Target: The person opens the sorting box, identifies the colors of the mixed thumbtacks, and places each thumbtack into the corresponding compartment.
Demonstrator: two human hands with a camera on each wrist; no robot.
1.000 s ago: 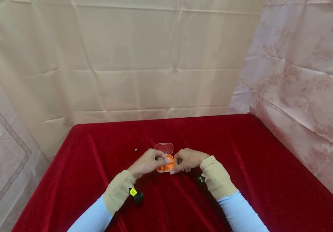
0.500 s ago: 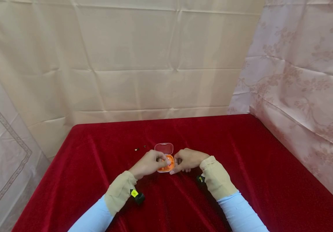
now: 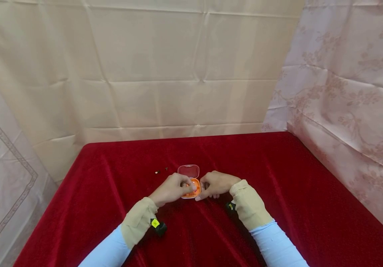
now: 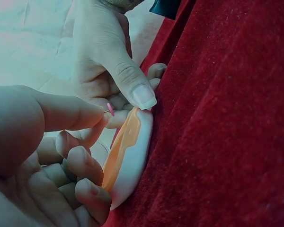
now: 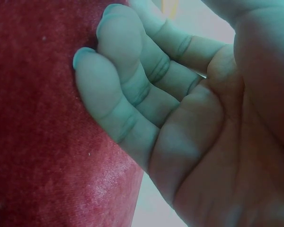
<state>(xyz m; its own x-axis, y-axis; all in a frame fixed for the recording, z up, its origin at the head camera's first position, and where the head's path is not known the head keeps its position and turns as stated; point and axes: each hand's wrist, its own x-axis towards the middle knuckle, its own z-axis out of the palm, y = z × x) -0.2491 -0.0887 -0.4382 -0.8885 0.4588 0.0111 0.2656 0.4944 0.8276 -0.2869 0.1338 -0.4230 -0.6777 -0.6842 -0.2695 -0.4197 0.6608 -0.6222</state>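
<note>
A pink pin (image 4: pixel 110 109) is pinched between the thumb and forefinger of the left hand (image 3: pixel 170 189), above the orange box (image 3: pixel 197 182); compared with a second ago, that hand has been shifted slightly rightward. The box's near right edge is held by the right hand (image 3: pixel 219 183), its place unchanged. Behind, the clear lid (image 3: pixel 189 171) is opened; leftward, small pieces (image 3: pixel 157 172) are seen on red cloth (image 3: pixel 251 163).

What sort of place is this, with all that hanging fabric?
Probably a makeshift filming booth rather than an everyday room: a creased beige backdrop hangs at the back, a floral cloth covers the right side, and a red, velvety table cover lies in front.
</note>
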